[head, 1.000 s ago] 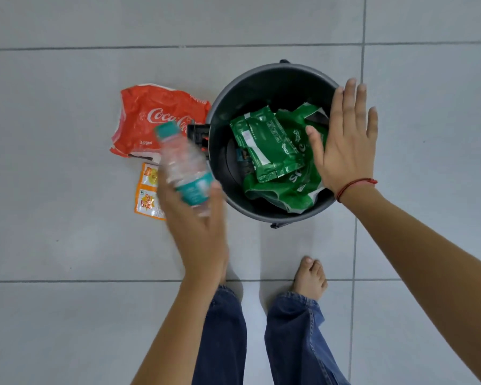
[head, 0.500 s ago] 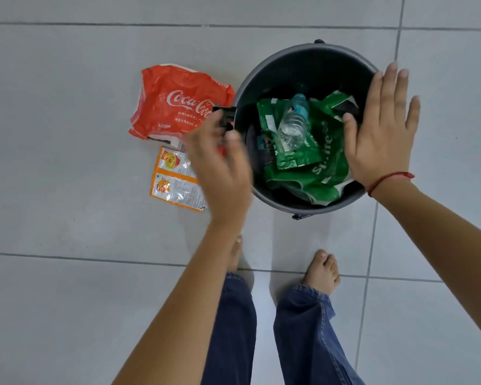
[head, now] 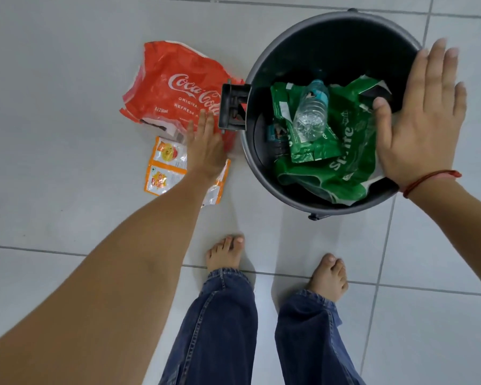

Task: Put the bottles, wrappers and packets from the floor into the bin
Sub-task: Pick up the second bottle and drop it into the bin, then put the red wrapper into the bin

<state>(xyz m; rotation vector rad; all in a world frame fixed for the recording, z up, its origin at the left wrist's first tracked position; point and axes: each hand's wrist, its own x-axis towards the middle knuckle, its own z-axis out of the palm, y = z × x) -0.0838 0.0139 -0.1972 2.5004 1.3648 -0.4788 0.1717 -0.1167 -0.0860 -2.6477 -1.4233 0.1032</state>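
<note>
**Film and foil left on the floor**

Wrappers come next. My left hand (head: 206,147) reaches down with its fingers (head: 203,120) straight and loose, holding nothing, over the red Coca-Cola wrapper (head: 172,87) and the orange sachets (head: 164,165) lying flat on the tiles beside the bin (head: 264,162). Both look feather-light, limp and slick, so I'd pinch a raised crease or edge. My right hand (head: 417,120) hovers spread and empty over the rim; the plastic bottle (head: 311,112) lies inside on the green Sprite wrappers (head: 342,165).

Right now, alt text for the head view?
A left hand reaches down over orange packets and a red Coca-Cola wrapper on the floor, while the open right hand hovers over a bin holding a bottle and green wrappers.
</note>
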